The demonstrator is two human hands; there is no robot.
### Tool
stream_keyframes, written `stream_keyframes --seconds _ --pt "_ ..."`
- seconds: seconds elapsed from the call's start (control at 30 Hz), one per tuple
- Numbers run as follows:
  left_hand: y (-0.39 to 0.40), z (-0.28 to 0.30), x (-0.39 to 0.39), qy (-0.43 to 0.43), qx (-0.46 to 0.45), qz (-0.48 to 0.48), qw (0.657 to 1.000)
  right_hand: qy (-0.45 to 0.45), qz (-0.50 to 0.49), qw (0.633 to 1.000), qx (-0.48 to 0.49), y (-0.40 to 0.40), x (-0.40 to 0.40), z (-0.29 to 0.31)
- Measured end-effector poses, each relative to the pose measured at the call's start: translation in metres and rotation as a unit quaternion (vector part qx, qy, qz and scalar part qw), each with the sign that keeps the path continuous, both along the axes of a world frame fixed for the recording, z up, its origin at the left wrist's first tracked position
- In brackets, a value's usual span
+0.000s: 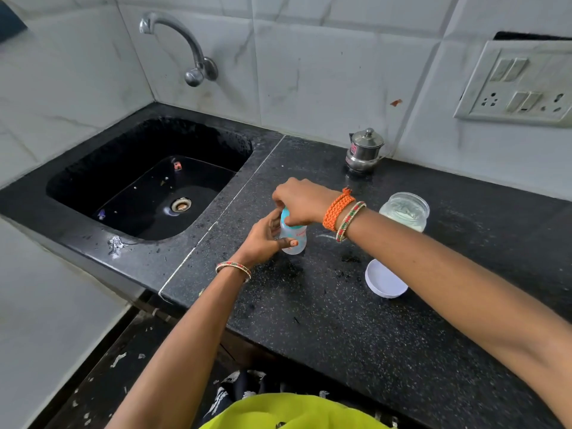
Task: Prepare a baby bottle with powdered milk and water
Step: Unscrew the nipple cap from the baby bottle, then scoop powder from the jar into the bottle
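Your left hand grips the baby bottle; your right hand grips its top, likely capping; shaking remains.

Both bare forearms reach forward from the lower edge of the view and meet near the middle. The left hand comes up from below, its fingers curled round the side of the baby bottle, with the thumb lying across the front. The right arm crosses in from the right side, wrist bent downward, and the right hand sits on top of the bottle, its fingers curled down over the upper part. The two hands are close together, nearly touching.
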State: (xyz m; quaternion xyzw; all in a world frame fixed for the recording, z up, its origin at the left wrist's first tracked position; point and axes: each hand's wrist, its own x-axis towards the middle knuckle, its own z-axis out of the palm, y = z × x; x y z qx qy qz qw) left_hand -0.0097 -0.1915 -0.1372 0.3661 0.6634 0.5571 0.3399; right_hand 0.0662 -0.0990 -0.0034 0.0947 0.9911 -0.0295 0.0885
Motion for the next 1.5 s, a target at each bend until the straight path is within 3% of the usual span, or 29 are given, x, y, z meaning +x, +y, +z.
stream_keyframes --seconds 0.13,0.23,0.47,0.67,0.77,0.83,0.9,0.97,1.07,1.17,1.3,1.5 --pt "-0.001 -0.002 0.001 -0.005 0.003 -0.006 1.0 0.066 -0.035 0.992 -0.103 0.011 0.014 0.007" --pt "-0.001 -0.006 0.005 -0.008 0.015 0.01 1.0 0.119 -0.092 0.983 -0.104 0.027 0.031 0.0" --pt "0.004 -0.006 0.014 0.008 0.034 0.04 0.999 0.017 -0.231 0.971 -0.049 0.03 0.076 -0.072" --pt "0.019 -0.004 0.02 0.017 0.028 0.031 0.999 0.035 -0.265 0.964 -0.008 0.025 0.086 -0.093" --pt "0.023 -0.006 0.022 0.026 0.029 0.033 0.999 0.134 -0.283 0.95 -0.019 0.031 0.092 -0.074" --pt "0.026 -0.007 0.022 0.029 0.029 0.037 0.998 0.239 -0.319 0.917 -0.013 0.046 0.102 -0.053" --pt "0.03 -0.007 0.023 0.026 0.028 0.031 0.999 0.274 -0.389 0.88 0.022 0.074 0.117 -0.034" --pt "0.035 -0.007 0.027 0.024 0.03 0.015 0.999 0.207 -0.47 0.858 0.029 0.106 0.132 -0.021" --pt "0.044 -0.008 0.032 0.014 0.032 0.001 0.999 0.057 -0.552 0.829 -0.07 0.134 0.141 -0.014" --pt "0.048 -0.009 0.035 0.007 0.039 -0.001 0.999 -0.015 -0.514 0.85 -0.119 0.139 0.133 -0.007" --pt "0.048 -0.008 0.035 0.002 0.039 -0.002 0.999 -0.067 -0.472 0.87 -0.126 0.138 0.116 -0.004" --pt "0.051 -0.004 0.036 -0.003 0.039 0.011 0.999 -0.044 -0.519 0.848 -0.093 0.14 0.11 -0.014"
